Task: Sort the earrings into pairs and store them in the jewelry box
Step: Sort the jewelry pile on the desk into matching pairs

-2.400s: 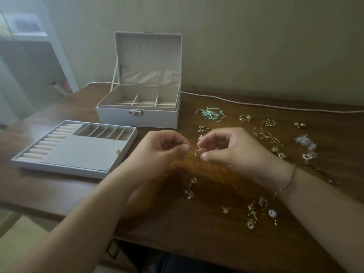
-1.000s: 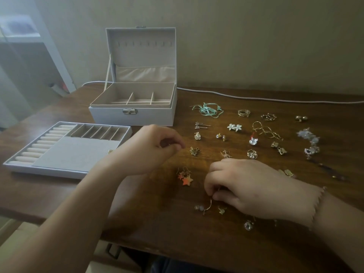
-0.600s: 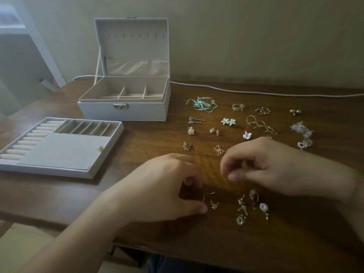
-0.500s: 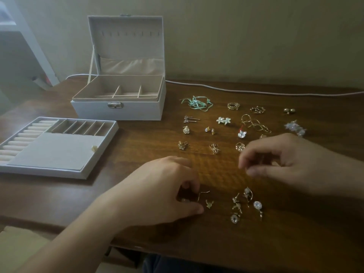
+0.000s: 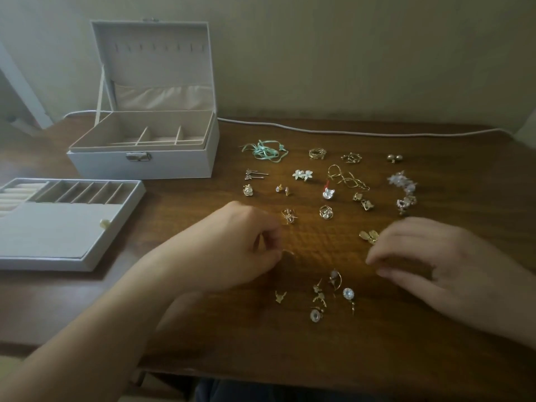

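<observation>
Many small gold and crystal earrings (image 5: 327,194) lie spread over the wooden table (image 5: 290,349), in rough pairs at the back and loose at the front (image 5: 333,294). My left hand (image 5: 232,248) hovers low over the table and pinches a thin gold hook earring (image 5: 287,252) between thumb and forefinger. My right hand (image 5: 435,271) is curled just beside a gold leaf earring (image 5: 368,236); its thumb and forefinger are close together and I see nothing between them. The white jewelry box (image 5: 142,166) stands open at the back left.
The box's removable tray (image 5: 58,227) lies at the left with one small earring (image 5: 105,224) on its flat pad. A mint ribbon piece (image 5: 264,150) lies near the box. A white cable (image 5: 348,132) runs along the table's back edge.
My left hand came down onto the hook earring and lifted it slightly toward the centre. My right hand left the loose front cluster and moved right, beside the gold leaf earring.
</observation>
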Demonstrator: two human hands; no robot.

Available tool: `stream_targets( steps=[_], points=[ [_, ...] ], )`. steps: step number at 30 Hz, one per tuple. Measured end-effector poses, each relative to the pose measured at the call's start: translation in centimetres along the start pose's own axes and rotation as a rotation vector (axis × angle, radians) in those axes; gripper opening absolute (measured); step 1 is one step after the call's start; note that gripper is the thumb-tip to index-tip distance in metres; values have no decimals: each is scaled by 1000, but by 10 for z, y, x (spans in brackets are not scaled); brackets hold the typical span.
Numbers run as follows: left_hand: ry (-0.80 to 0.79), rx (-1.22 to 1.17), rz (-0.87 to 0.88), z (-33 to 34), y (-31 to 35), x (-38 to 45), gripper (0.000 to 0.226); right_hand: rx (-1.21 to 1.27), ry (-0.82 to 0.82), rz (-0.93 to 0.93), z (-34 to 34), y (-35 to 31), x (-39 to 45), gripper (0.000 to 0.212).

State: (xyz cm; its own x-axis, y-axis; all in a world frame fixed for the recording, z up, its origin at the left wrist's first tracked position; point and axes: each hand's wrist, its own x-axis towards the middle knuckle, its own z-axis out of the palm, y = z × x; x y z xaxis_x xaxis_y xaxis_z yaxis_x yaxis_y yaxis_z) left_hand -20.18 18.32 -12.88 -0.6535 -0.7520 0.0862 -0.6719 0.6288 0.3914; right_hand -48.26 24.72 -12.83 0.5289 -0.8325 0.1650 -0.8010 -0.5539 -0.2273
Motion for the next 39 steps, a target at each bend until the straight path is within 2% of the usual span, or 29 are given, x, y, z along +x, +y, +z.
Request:
stream_targets(
  steps=[3, 8, 12, 18, 23, 25, 28, 33, 39],
  points=[
    [-20, -16, 3, -2, 2, 18, 10, -11, -80, -111, -3, -3, 23, 22],
    [70, -2, 10, 16, -2, 24, 3, -50, -205, -217, 10, 0, 43, 25],
    [75, -1, 86, 25, -7, 21, 4, -54, -222, -242, 9, 5, 46, 14],
    [37, -64, 110, 22, -13, 17, 4, -45, -217, -221, 6, 12, 44, 22],
    [430, -240, -103, 11, -24, 16, 23, 157, -82, -123, 1, 5, 63, 14],
    [501, -231, -146, 11, -26, 16, 26, 178, -41, -92, 3, 0, 74, 15],
    [473, -167, -132, 14, -27, 16, 22, 110, -77, -62, 13, -7, 89, 10],
    [344, -89, -7, 18, -29, 16, 21, 85, -164, -36, 22, -11, 93, 10],
    [249, -69, 79, 17, -24, 14, 22, 90, -169, -64, 13, -10, 86, 14]
  ],
)
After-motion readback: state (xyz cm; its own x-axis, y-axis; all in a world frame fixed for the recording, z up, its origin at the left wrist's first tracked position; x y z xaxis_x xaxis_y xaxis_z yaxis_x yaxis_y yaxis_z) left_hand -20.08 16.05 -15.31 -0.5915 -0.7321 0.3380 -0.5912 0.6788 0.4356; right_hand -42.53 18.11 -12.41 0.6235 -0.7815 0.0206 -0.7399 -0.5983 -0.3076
